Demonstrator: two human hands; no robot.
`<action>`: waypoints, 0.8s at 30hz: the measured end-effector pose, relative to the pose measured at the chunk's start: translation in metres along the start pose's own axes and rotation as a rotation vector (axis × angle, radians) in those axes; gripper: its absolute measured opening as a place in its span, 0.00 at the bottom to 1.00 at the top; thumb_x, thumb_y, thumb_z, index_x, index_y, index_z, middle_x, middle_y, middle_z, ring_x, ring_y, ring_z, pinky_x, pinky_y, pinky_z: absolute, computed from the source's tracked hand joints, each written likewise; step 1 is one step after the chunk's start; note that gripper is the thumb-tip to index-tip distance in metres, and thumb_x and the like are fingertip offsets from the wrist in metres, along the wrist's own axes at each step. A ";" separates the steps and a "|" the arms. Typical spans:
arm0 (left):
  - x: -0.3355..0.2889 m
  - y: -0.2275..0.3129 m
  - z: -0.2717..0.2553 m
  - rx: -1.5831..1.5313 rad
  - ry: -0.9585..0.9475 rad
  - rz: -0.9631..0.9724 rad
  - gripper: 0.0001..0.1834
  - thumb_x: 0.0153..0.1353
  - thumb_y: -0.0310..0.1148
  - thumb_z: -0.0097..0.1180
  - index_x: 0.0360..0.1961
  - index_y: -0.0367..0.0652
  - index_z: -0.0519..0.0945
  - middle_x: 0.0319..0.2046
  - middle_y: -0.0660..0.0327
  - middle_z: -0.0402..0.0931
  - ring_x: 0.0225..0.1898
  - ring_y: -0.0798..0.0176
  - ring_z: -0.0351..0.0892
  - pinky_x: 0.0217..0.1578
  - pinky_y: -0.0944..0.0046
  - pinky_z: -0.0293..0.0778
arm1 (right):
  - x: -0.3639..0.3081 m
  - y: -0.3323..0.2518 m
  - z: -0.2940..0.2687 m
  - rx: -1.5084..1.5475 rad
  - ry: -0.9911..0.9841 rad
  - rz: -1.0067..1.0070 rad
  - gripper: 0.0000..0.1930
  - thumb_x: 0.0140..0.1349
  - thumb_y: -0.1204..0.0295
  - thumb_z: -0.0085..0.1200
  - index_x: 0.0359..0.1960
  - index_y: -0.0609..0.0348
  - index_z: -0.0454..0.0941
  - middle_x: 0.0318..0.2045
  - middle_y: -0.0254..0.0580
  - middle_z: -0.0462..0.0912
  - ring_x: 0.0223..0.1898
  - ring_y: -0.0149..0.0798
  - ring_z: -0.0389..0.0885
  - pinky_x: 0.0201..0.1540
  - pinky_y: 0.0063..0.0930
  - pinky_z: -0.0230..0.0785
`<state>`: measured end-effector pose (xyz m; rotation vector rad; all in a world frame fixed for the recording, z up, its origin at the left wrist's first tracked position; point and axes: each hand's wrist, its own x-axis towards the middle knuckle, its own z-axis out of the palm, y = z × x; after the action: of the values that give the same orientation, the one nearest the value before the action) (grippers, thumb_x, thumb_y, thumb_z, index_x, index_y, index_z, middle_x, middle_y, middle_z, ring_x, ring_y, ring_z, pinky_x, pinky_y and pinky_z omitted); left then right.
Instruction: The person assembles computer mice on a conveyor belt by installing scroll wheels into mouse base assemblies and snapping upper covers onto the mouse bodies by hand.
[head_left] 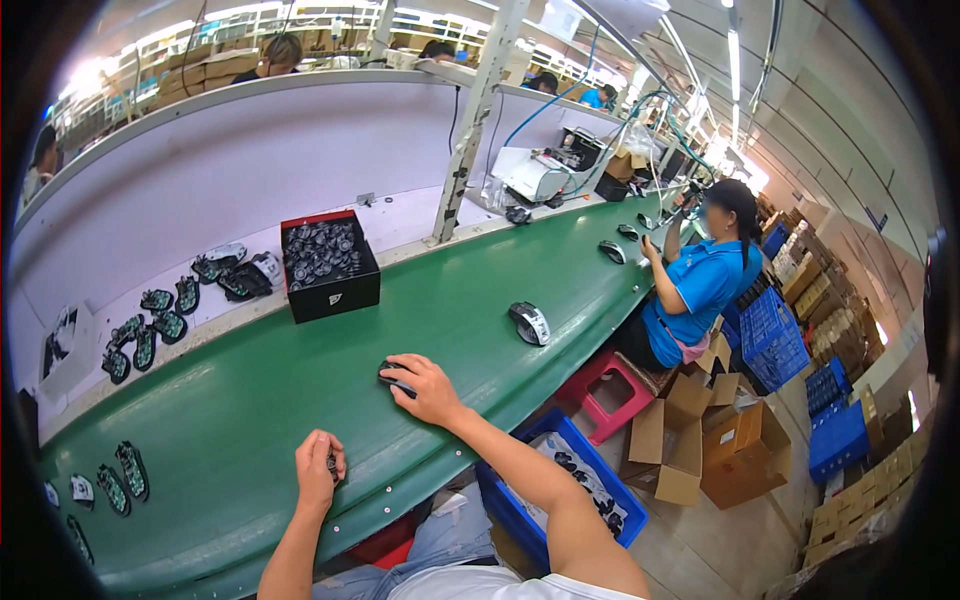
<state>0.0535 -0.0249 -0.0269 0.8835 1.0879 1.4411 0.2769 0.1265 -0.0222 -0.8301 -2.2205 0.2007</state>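
My right hand [428,388] reaches over the green conveyor belt [440,290], its fingers curled over a dark computer mouse [392,372] that they mostly cover. Close to the belt's near edge, my left hand [317,466] is closed around a small dark piece that I cannot make out. A black and white mouse [530,324] lies alone on the belt, to the right of my right hand. At the far side stands a black and red box [335,292] full of small dark parts. Several green circuit boards in mouse bases [113,490] rest at the belt's left end.
More circuit boards [145,345] and mouse shells lie on the ledge beyond the belt. A metal post [470,130] rises from that ledge. On the right sits a co-worker in blue [700,275]. A blue crate [560,480] and cardboard boxes [665,440] are beside me.
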 end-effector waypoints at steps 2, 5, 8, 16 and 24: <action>0.000 0.002 0.002 0.005 -0.002 -0.005 0.18 0.74 0.43 0.43 0.29 0.41 0.71 0.14 0.63 0.67 0.13 0.71 0.64 0.13 0.70 0.58 | -0.001 0.000 -0.001 0.000 -0.029 0.025 0.17 0.57 0.68 0.59 0.50 0.50 0.80 0.58 0.42 0.76 0.61 0.51 0.71 0.61 0.45 0.66; 0.000 0.001 0.000 0.012 0.012 -0.013 0.18 0.73 0.43 0.43 0.31 0.42 0.71 0.14 0.63 0.67 0.13 0.71 0.64 0.12 0.70 0.57 | 0.005 -0.019 -0.005 -0.127 0.075 -0.016 0.17 0.57 0.68 0.60 0.50 0.51 0.80 0.59 0.44 0.74 0.62 0.52 0.71 0.63 0.46 0.63; 0.003 0.008 0.003 0.001 0.042 -0.001 0.15 0.72 0.42 0.42 0.35 0.42 0.72 0.14 0.63 0.67 0.12 0.70 0.64 0.12 0.71 0.57 | 0.015 -0.055 0.000 0.061 0.086 -0.078 0.18 0.56 0.68 0.60 0.50 0.53 0.79 0.57 0.46 0.75 0.61 0.53 0.71 0.64 0.47 0.63; 0.027 -0.003 -0.031 -0.383 0.361 0.099 0.21 0.67 0.45 0.39 0.53 0.45 0.71 0.20 0.67 0.67 0.15 0.73 0.62 0.12 0.71 0.57 | 0.039 -0.126 0.065 0.676 -0.161 -0.198 0.24 0.54 0.71 0.62 0.54 0.60 0.76 0.53 0.49 0.78 0.56 0.51 0.75 0.60 0.40 0.69; 0.026 0.015 -0.039 -0.531 0.362 -0.005 0.23 0.69 0.49 0.37 0.50 0.43 0.72 0.22 0.64 0.69 0.17 0.69 0.65 0.13 0.71 0.58 | 0.033 -0.131 0.092 0.704 -0.129 -0.202 0.28 0.50 0.69 0.65 0.55 0.60 0.75 0.49 0.46 0.79 0.56 0.52 0.72 0.60 0.43 0.67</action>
<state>0.0079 -0.0050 -0.0261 0.2476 0.8896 1.8133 0.1301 0.0542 -0.0184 -0.2102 -2.1034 0.8924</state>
